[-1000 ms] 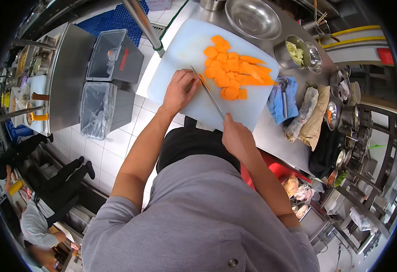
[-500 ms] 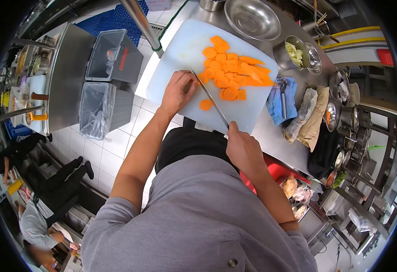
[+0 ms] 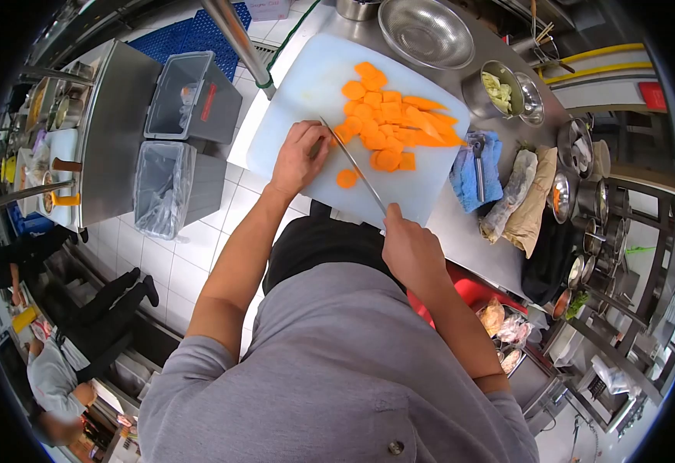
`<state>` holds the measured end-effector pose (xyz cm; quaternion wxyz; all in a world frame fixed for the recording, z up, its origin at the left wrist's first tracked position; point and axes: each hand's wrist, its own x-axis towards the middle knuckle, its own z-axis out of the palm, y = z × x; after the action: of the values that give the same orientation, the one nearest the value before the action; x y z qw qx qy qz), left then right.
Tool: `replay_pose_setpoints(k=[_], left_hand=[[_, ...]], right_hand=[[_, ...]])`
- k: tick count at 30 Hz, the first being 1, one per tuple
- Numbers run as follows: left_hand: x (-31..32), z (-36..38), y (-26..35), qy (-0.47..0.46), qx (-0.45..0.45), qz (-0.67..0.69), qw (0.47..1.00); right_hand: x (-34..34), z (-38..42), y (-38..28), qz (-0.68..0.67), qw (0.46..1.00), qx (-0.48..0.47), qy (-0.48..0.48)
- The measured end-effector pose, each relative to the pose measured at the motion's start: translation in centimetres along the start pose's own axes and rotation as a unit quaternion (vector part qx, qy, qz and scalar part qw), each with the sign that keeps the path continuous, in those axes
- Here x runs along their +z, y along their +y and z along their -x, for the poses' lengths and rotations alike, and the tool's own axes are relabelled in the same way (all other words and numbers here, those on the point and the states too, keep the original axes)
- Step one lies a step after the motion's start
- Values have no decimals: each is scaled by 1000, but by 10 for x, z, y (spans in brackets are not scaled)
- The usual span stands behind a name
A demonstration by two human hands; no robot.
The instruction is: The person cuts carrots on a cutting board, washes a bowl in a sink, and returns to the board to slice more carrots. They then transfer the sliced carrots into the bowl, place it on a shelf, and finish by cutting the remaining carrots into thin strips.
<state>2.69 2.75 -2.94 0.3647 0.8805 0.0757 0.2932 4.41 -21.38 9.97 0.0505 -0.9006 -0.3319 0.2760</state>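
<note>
On the white cutting board (image 3: 307,69) lies a heap of orange vegetable slices (image 3: 395,123). One cut slice (image 3: 346,178) lies apart, near the board's front edge. My right hand (image 3: 411,251) grips the handle of a long knife (image 3: 353,164), whose blade runs up toward my left hand. My left hand (image 3: 297,157) is curled over a small orange end piece, mostly hidden under the fingers, right against the blade's tip.
A steel bowl (image 3: 428,31) stands behind the board. A pot with pale vegetables (image 3: 498,91), a blue cloth with a peeler (image 3: 474,174) and small metal bowls (image 3: 565,193) lie to the right. Two grey bins (image 3: 187,131) stand on the floor at left. Other people work at lower left.
One more slice came off and now lies alone near the board's front edge. My right hand pulled the knife handle back toward me. My left hand stayed on the end piece.
</note>
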Motion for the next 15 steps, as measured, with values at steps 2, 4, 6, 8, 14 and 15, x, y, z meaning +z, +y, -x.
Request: replay_pose_setpoints(k=[2,4,6,8,14,15], left_hand=[[0,0,-1,1,2,0,1000],[0,1,-1,-4,-5,2,1000],[1,1,-1,-5,-6,8,1000],[0,2,-2,-3,-10,10,1000],[-3,0,1,-12,-32,21,999],[-3,2,1,-11,-30,20,999]], right_hand=[[-5,6,-2,0,1000,6,-13],[-6,9,-2,-3,999,15,-35],[-6,9,0,-7,999,13,-33],[-1,5,1,-10,999,8,-33],[43,-32,15,-29,999,-16,20],[37,-29,13,-22,999,-19,17]])
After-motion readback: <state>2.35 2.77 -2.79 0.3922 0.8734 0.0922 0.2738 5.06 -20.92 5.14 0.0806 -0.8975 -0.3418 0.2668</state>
